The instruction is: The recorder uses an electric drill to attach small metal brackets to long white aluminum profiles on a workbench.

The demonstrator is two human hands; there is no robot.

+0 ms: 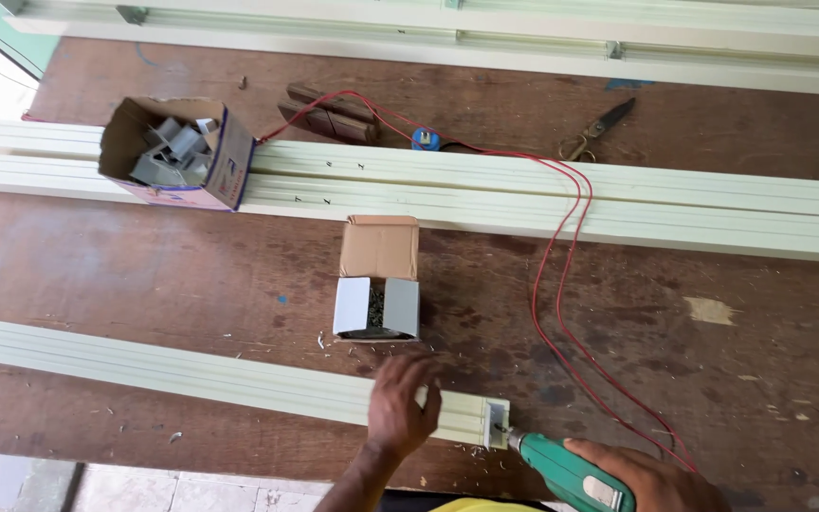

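My left hand (pixel 400 406) presses flat on the right end of a long pale green ribbed profile (pixel 191 372) lying along the near edge of the brown table. My right hand (pixel 651 479) grips a green power drill (pixel 571 474). The drill's bit meets a small grey bracket (pixel 497 424) fitted at the profile's end. A red cord (pixel 561 284) runs from the drill back across the table. Just beyond my left hand stands a small open cardboard box of screws (pixel 378 308).
Two more long pale profiles (pixel 618 194) lie across the middle of the table, and others (pixel 523 38) at the far edge. An open box of grey brackets (pixel 177 152) sits at the left. Scissors (pixel 599 128), a blue tape measure (pixel 426 139) and a brown wooden piece (pixel 329 114) lie beyond.
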